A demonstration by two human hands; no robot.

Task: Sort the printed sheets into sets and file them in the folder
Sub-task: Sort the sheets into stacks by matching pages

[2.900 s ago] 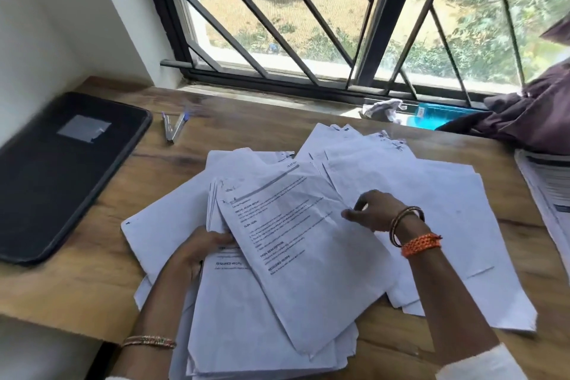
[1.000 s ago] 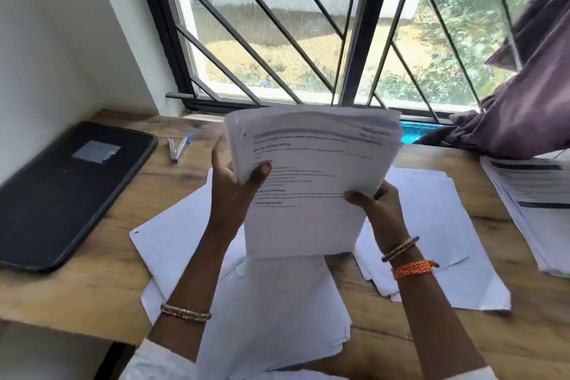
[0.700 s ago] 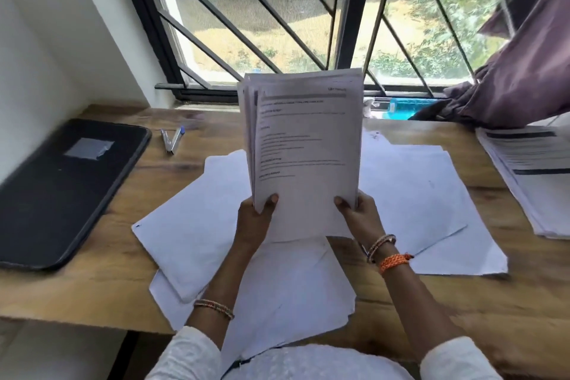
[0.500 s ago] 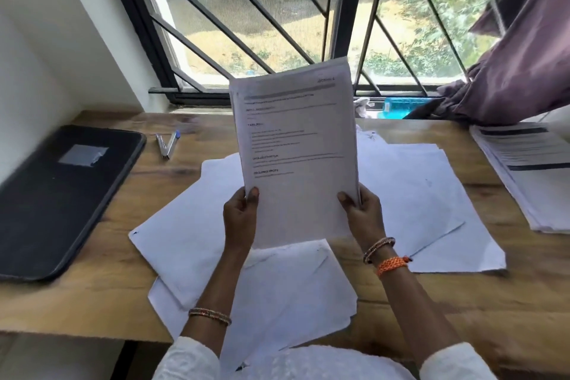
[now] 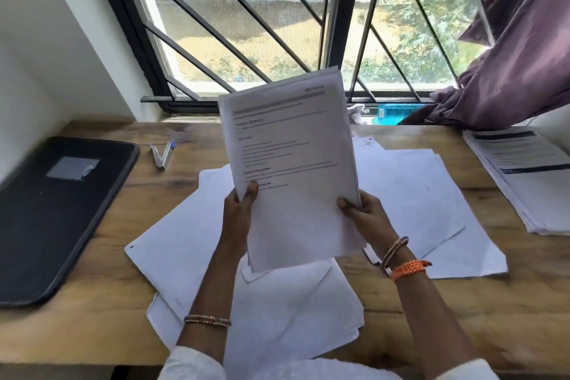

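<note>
A stack of printed sheets (image 5: 296,170) stands upright above the desk, printed side toward me. My left hand (image 5: 239,210) grips its lower left edge, thumb on the front. My right hand (image 5: 364,214) grips the lower right edge the same way. Loose white sheets (image 5: 191,241) lie spread on the wooden desk (image 5: 92,302) beneath and to the right (image 5: 431,194). A black folder (image 5: 52,213) lies closed flat at the left of the desk. A separate pile of printed sheets (image 5: 524,176) rests at the right edge.
Two pens (image 5: 162,154) lie beside the folder's far corner. A barred window (image 5: 277,25) runs behind the desk, with a blue object (image 5: 391,114) on its sill. A purple curtain (image 5: 518,55) hangs over the desk's far right corner.
Both hands gathered sheets from the scattered pile, lifted them upright and squared them into one stack. Over the last half second the stack has tilted slightly and my grip stays near its lower edges.
</note>
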